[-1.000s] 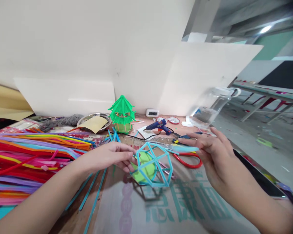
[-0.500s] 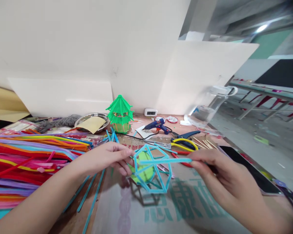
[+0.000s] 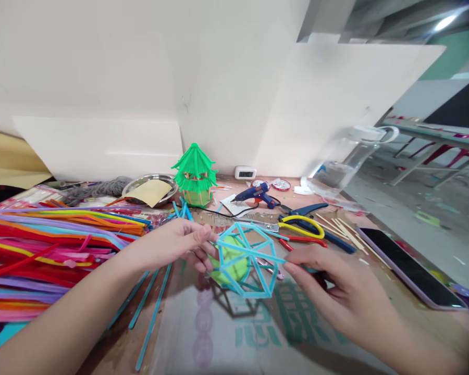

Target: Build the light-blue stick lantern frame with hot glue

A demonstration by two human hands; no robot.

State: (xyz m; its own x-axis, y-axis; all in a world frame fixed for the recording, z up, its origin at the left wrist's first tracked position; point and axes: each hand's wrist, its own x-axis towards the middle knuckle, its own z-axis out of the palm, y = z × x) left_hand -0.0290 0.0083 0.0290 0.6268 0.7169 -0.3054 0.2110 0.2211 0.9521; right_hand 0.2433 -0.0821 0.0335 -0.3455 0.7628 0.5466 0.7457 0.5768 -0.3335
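My left hand (image 3: 195, 245) grips the left side of a small frame (image 3: 253, 295) built from light-blue pipe cleaners, with spokes meeting in the middle and a light-green round piece (image 3: 236, 263) at its back left. Between thumb and fingers, my right hand (image 3: 328, 281) pinches the end of a blue pipe cleaner (image 3: 271, 257). That strip lies across the front of the frame, over the spokes; whether it touches them I cannot tell. Both hands hold the work above a printed sheet (image 3: 219, 344), where its shadow falls.
Bundles of coloured pipe cleaners (image 3: 42, 255) cover the left. Behind the hands stand a green-roofed model house (image 3: 195, 177), a glue gun (image 3: 254, 194), yellow-handled scissors (image 3: 303, 225) and pliers (image 3: 340, 241). A phone (image 3: 410, 265), wooden sticks (image 3: 346, 232) and a water bottle (image 3: 347, 159) are at right.
My right hand has moved left and slightly down, bringing the pipe cleaner across the spokes. The frame has shifted a little up and right in view. My left hand keeps its hold.
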